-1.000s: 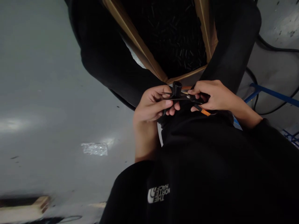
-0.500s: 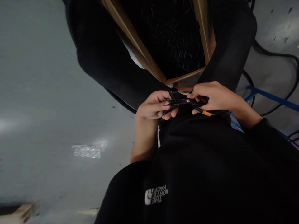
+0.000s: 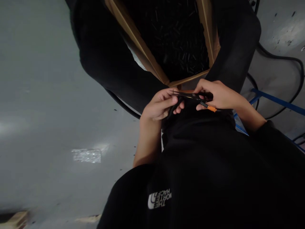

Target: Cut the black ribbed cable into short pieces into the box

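Observation:
Over my lap, my left hand (image 3: 157,105) has its fingers wrapped round a black tube (image 3: 175,107), mostly hidden by the fingers and dark against my clothes. My right hand (image 3: 220,94) grips a pair of black scissors (image 3: 187,94) by the handles. The blades point left, with their tips beside my left thumb and index finger. A thin black rod with an orange band (image 3: 211,108) sticks out under my right hand's fingers; its kind I cannot make out.
Between my knees stands a cardboard box (image 3: 152,63) holding a mass of small black pieces (image 3: 181,41). A blue metal frame (image 3: 278,101) and a black hose (image 3: 281,57) are at the right. A shiny clear plastic sheet (image 3: 87,155) lies on the grey floor (image 3: 43,89).
The scissors have risen slightly, and their blades now pass above the tube. The ribbed end of the tube, upright before, has tipped down and is harder to see.

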The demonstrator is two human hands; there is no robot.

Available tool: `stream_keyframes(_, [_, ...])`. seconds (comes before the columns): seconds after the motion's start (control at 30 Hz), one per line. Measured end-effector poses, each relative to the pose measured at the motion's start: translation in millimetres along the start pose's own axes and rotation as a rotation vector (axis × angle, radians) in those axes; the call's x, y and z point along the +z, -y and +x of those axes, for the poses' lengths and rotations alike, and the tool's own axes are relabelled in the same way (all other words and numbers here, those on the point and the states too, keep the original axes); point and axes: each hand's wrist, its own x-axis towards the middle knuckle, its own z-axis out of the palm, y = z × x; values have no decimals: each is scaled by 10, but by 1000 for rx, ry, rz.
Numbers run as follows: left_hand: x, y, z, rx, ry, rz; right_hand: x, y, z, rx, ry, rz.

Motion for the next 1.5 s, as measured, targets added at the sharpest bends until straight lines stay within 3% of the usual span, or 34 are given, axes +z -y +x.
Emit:
stream_keyframes(0.17, [127,-14,89,203,-274,23,24,-184,29,101,-101,7])
stream_keyframes(0.33, [49,24,187,197,-278,9,-47,-290,22,172,-12,-6])
stream_keyframes(0.5, [-15,95,271,216,-295,2,-20,-233,53,223,58,-56])
stream_keyframes(0.6, [-38,149,317,213,-294,38,42,-181,77,226,14,-63])
stream_keyframes(0.77, [-84,226,336,363,-452,219,125,-211,67,269,-137,-33])
stream_keyframes(0.83, [-88,225,307,375,-427,330,138,-251,52,262,-180,0])
stream_keyframes(0.93, [-42,201,240,331,-362,354,141,-295,30,215,-131,23])
stream_keyframes(1.0, [20,191,191,305,-306,305,146,-289,22,158,-84,15])
stream_keyframes(1.17, [143,169,62,165,-38,82,169,-88,34,41,-56,-52])
stream_keyframes(1.3, [126,49,-58,175,-33,20,135,95,22,8,-46,-114])
stream_keyframes(1.5, [116,-46,-96,210,-91,203,120,74,7,10,-29,-121])
